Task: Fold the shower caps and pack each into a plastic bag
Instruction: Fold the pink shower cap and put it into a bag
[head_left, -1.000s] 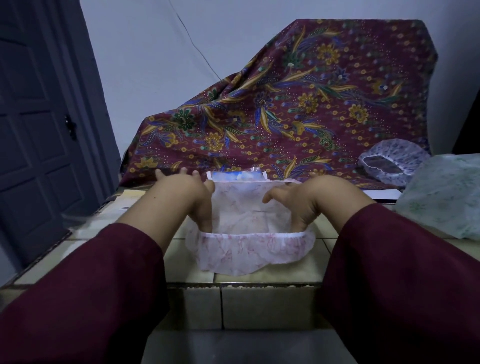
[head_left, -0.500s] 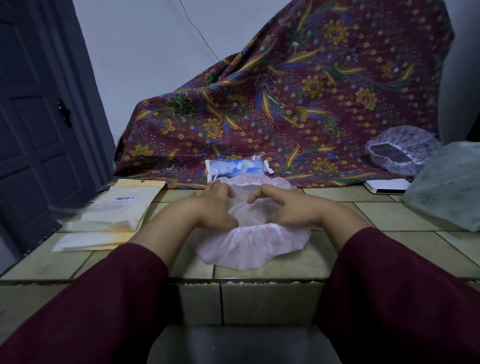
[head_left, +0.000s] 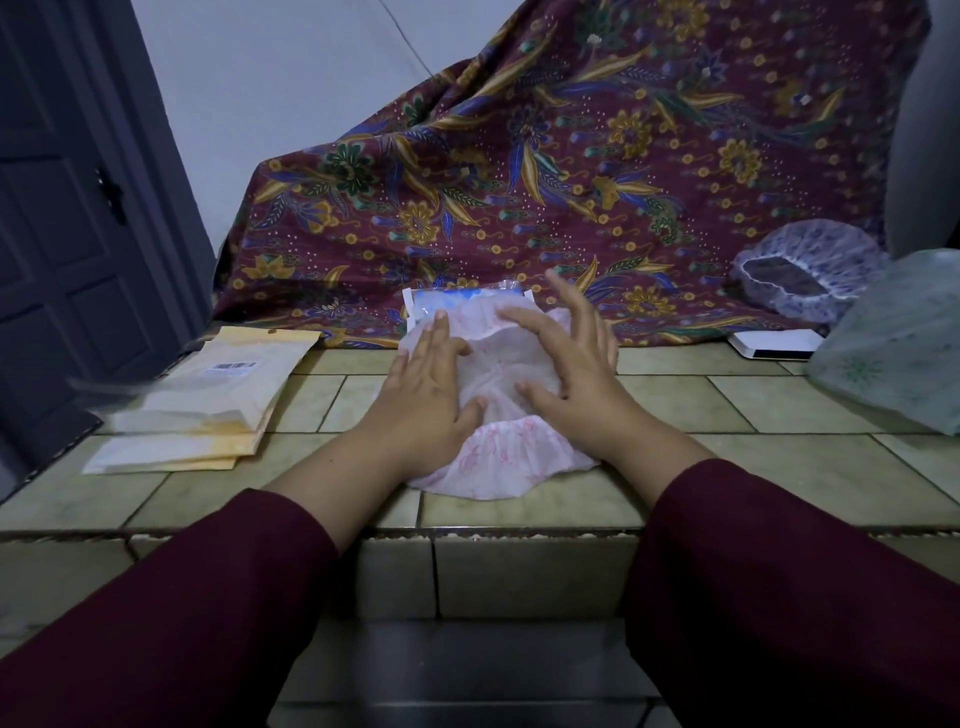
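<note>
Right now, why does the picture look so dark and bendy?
Head view: dim, bluish room light, no glare; the wide lens bows the tiled counter edge; the right hand fingertips and the plastic bags at left smear slightly; the pink shower cap stays fairly sharp.

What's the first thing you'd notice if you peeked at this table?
Right in the middle, the left hand and the right hand press flat on a pink-patterned shower cap lying on the tiled counter. Behind them, a big maroon flowered cloth drapes over something tall against the wall. At the far right another shower cap, white with a bluish print, sits open at the foot of that cloth.
</note>
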